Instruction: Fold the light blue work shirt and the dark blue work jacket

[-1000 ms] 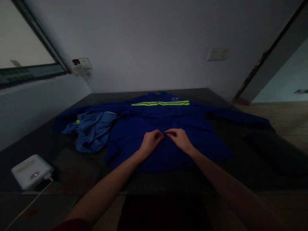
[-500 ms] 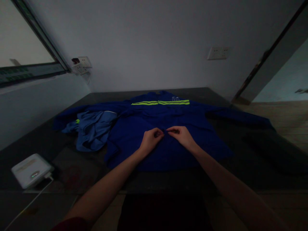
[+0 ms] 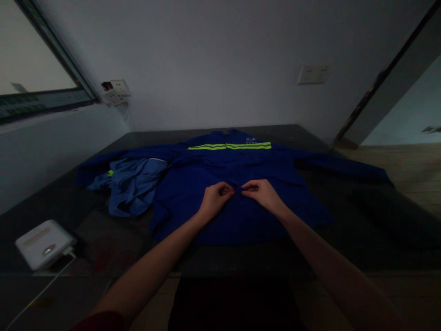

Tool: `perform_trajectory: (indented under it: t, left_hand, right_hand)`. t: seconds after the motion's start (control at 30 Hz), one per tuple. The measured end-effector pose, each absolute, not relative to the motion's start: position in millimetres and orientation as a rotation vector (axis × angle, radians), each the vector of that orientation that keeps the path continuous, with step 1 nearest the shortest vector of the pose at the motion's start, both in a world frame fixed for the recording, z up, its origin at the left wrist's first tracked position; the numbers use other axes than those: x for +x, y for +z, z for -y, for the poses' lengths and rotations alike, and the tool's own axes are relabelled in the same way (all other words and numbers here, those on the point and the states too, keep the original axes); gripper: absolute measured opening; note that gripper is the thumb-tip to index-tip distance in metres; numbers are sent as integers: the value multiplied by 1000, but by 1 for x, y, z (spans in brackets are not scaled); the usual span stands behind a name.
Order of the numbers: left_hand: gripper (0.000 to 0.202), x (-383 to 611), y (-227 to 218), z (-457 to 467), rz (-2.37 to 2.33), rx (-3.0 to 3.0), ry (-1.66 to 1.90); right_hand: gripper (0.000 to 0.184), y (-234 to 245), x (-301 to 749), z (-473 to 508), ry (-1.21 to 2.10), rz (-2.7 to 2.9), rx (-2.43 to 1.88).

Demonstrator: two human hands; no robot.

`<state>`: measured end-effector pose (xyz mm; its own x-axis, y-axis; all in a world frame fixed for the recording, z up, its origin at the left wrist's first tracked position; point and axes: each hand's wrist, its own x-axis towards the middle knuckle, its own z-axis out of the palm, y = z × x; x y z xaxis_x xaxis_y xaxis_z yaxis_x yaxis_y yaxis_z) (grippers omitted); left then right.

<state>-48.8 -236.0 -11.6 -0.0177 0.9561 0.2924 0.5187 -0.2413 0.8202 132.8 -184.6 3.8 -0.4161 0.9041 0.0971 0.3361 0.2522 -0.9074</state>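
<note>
Nearest is the person's dark lap [image 3: 237, 305], below the front edge of a dark table [image 3: 213, 263]. At the left, a white cable [image 3: 44, 290] runs from a white box [image 3: 40, 239] on the table and out of view.

Farther in, the left hand [image 3: 216, 198] and the right hand [image 3: 263, 194] meet over the middle of a blue jacket [image 3: 241, 218], just beside each other but apart. On each, thumb and forefinger curve toward one another, their tips close together at the jacket's front; it is too dark to tell whether cloth is pinched between them.

The jacket lies spread on the table, hem toward the person, sleeves out to both sides. A crumpled paler blue cloth [image 3: 134, 188] lies to the left, beside the jacket's body and against a sleeve. To the right is a dark shape [image 3: 394, 218], too dim to make out.

Beyond the hands, yellow bands [image 3: 248, 146] cross the chest below the collar. Behind stands a grey wall [image 3: 213, 64] with sockets [image 3: 313, 75], and a window [image 3: 32, 50] at left.
</note>
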Motion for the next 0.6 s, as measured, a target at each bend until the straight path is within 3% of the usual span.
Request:
perform_trajectory:
  t: [0.27,0.6]
  left_hand:
    - [7,-45,-8,239,-1557,1822,1177]
    - [9,-45,-6,242,-1530,1848,1139]
  right_hand:
    - [18,0,119,200,625,2073,-947]
    - [20,-7,116,197,428,2161,-1045]
